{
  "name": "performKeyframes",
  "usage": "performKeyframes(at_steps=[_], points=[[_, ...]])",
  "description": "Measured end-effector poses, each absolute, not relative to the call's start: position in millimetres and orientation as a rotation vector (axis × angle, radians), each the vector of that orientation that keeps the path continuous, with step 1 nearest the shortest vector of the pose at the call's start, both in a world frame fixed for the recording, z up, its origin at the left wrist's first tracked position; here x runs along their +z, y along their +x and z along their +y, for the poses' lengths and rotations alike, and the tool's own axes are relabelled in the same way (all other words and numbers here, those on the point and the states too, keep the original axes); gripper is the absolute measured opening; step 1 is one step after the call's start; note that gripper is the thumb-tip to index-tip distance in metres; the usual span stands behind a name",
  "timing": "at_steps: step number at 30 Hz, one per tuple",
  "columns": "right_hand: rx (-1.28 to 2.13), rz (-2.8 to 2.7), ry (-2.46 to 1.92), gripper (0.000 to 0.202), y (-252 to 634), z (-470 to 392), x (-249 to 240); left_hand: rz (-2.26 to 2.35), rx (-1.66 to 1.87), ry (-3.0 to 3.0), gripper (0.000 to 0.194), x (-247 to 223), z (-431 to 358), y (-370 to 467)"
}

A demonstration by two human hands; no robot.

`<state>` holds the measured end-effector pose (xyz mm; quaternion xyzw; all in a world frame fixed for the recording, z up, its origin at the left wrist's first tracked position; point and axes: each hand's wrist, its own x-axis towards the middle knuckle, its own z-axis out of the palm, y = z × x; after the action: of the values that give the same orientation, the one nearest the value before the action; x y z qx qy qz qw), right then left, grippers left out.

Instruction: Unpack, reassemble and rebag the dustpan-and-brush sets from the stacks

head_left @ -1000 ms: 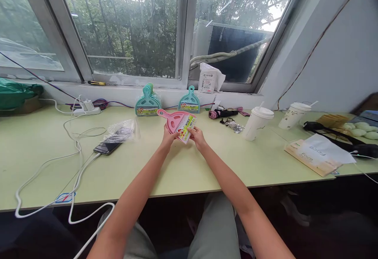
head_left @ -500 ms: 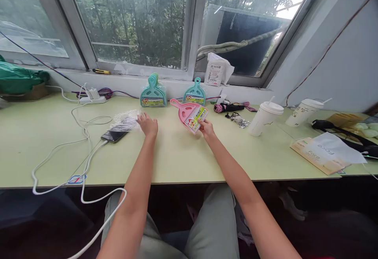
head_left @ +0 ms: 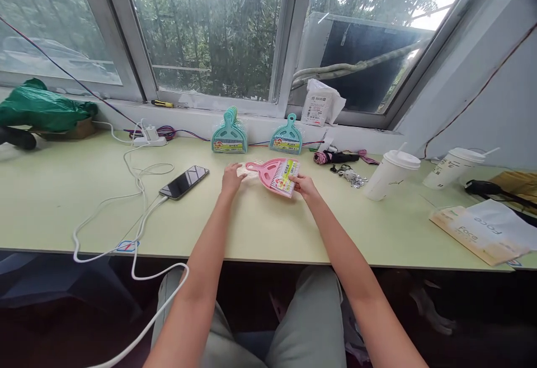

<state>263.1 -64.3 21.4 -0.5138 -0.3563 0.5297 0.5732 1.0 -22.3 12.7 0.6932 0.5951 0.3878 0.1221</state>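
Right hand (head_left: 305,186) grips a pink plastic mini dustpan (head_left: 274,173) by its labelled edge, tilted for the left hand (head_left: 232,178), which pinches clear wrapping (head_left: 244,171) at its handle.

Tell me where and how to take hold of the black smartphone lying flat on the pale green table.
Grip the black smartphone across its two long edges near the middle, coming from above. It lies flat and face up on the pale green table, so only the thin sides give purchase. Stay clear of the near-left end, where the white charging cable plugs in. Probably the left hand is closest.
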Motion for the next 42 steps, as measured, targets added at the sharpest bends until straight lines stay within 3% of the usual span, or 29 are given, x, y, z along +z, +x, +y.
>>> performKeyframes(at_steps=[4,8,12,19,25,31,33,37,42], points=[[1.271,-0.895,-1.248,0.012,271,-64,25,1.843,0.734,2.115,0.036,7,-22,-8],[1.297,-0.967,-1.287,0.016,280,-63,26,2.085,0.650,2.204,0.021,13,-26,-6],[1.292,-0.932,-1.343,0.014,284,-61,22,2.197,0.624,2.159,0.020,18,-27,-6],[1.238,-0.848,-1.300,0.012,267,-67,21,2.094,0.991,2.447,0.029,22,-34,7],[1.277,-0.916,-1.163,0.016,242,-75,30,1.895,1.270,2.583,0.024,26,-44,23],[1.217,-0.825,-1.083,0.018,232,-76,25,1.394,1.474,2.747,0.016,35,-60,37],[1.190,-0.793,-1.018,0.020,231,-76,23,1.429,1.665,2.562,0.026,39,-66,41],[1.138,-0.763,-0.916,0.025,227,-76,22,1.612,2.031,1.596,0.081,48,-64,42],[1.124,-0.789,-0.886,0.032,216,-81,25,0.953,1.496,1.150,0.069,43,-46,46]])
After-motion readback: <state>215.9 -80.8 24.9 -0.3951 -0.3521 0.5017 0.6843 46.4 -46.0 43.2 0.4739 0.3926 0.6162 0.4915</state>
